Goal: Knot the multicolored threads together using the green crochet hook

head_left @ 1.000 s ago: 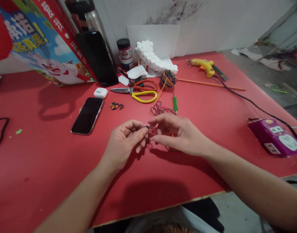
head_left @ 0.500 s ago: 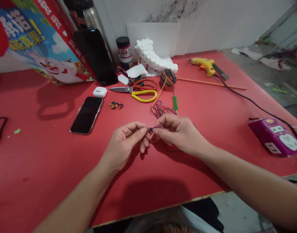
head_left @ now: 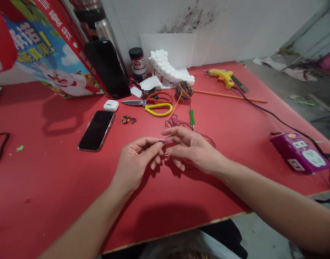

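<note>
**Snag risk at the held cord**

Taken from the hands, a dark-spattered pale wall (head_left: 235,32) closes the room at twelve o'clock; littered floor (head_left: 275,84) shows at two. The red table (head_left: 59,201) is crowded along its far side. Above its surface, the right hand (head_left: 197,151) has thumb and forefinger parted; its contact with the cord cannot be confirmed. The left hand (head_left: 136,158) pinches the multicoloured cord (head_left: 165,141) just beside it. Scissors (head_left: 145,104) lie at eleven o'clock, a cord ball (head_left: 184,90) at one. Nearer, loose loops (head_left: 173,122) could knot if pulled; a slackened pinch could drop the cord.
</note>
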Tool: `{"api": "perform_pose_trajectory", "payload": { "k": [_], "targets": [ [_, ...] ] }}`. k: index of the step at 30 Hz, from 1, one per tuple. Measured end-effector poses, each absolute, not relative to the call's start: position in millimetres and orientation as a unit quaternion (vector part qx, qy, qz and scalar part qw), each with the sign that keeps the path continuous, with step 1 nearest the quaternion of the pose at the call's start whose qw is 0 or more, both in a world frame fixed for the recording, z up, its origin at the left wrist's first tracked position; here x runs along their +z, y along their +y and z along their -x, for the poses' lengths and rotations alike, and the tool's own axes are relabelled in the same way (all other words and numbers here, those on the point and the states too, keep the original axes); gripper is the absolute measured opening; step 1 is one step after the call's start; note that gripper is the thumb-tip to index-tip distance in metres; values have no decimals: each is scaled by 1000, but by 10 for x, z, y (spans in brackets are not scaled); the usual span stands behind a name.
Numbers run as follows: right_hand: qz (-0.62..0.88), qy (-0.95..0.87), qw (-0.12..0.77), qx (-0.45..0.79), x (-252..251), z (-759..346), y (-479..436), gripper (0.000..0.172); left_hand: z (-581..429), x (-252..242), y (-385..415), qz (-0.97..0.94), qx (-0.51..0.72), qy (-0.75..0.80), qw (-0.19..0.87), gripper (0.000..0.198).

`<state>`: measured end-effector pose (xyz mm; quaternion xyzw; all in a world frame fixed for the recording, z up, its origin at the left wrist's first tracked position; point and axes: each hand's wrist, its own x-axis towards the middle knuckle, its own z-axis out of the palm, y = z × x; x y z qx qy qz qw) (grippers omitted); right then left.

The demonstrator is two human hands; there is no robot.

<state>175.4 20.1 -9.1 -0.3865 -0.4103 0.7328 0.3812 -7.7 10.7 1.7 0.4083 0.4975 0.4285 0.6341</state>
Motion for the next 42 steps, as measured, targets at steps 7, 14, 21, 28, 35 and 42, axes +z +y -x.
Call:
{"api": "perform_pose_trajectory", "payload": {
  "k": [7, 14, 21, 28, 35, 42],
  "targets": [
    [380, -351, 328, 790, -92, -1730, 237, 36, 60, 21, 127, -384, 441, 507, 634, 15],
    [492, -638, 163, 570, 160, -2262, 349, 23, 97, 29, 221, -302, 460, 517, 656, 25],
    [707, -697, 21, 120, 233, -2474, 886, 42, 93, 7, 191, -319, 464, 505, 653, 24],
    [716, -681, -75, 135, 100, -2392, 1348, 36, 104, -6, 180, -366, 482, 512, 610, 18],
    [709, -675, -139, 147, 224, -2574, 1255, 19, 141, 20, 200, -377, 495, 515, 589, 16],
    [744, -649, -56, 148, 405, -2890, 989, 16, 235, 15, 262, -380, 536, 514, 552, 8]
  ]
}}
